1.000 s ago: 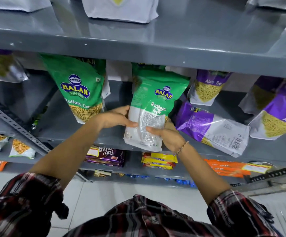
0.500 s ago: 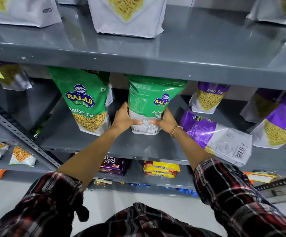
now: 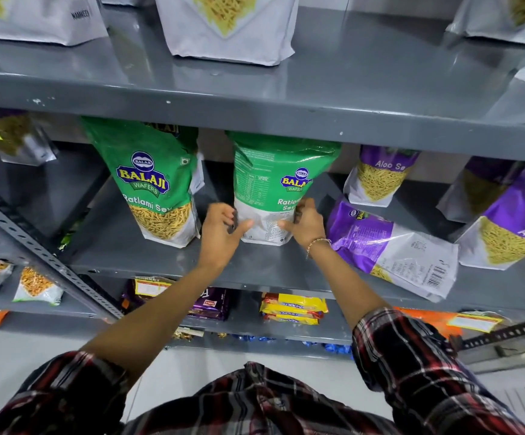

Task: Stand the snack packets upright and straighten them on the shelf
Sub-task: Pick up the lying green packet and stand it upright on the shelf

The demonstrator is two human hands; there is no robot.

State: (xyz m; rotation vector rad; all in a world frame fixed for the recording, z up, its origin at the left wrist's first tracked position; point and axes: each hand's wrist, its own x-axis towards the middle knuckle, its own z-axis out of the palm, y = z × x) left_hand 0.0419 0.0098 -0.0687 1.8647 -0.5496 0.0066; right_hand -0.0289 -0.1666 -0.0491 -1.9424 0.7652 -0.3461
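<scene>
A green Ratlami Sev packet point(image 3: 273, 180) stands upright in the middle of the grey shelf point(image 3: 167, 262), turned partly sideways. My left hand point(image 3: 222, 229) grips its lower left edge and my right hand point(image 3: 306, 222) grips its lower right edge. A second green Ratlami Sev packet point(image 3: 151, 183) stands upright to the left. To the right a purple Aloo Sev packet point(image 3: 390, 249) lies flat on the shelf. Another purple packet point(image 3: 377, 177) stands behind it, and further purple ones point(image 3: 512, 221) lean at the far right.
The shelf above point(image 3: 255, 105) carries white pouches point(image 3: 226, 26). The shelf below holds biscuit packs point(image 3: 292, 309) and dark purple packs point(image 3: 211, 304). A slotted steel upright point(image 3: 41, 252) slants across the left. Small snack packets point(image 3: 37, 285) sit at lower left.
The green packet went from being held out in front of the shelf to standing on the shelf. Both hands followed it inward and stay on its lower edges.
</scene>
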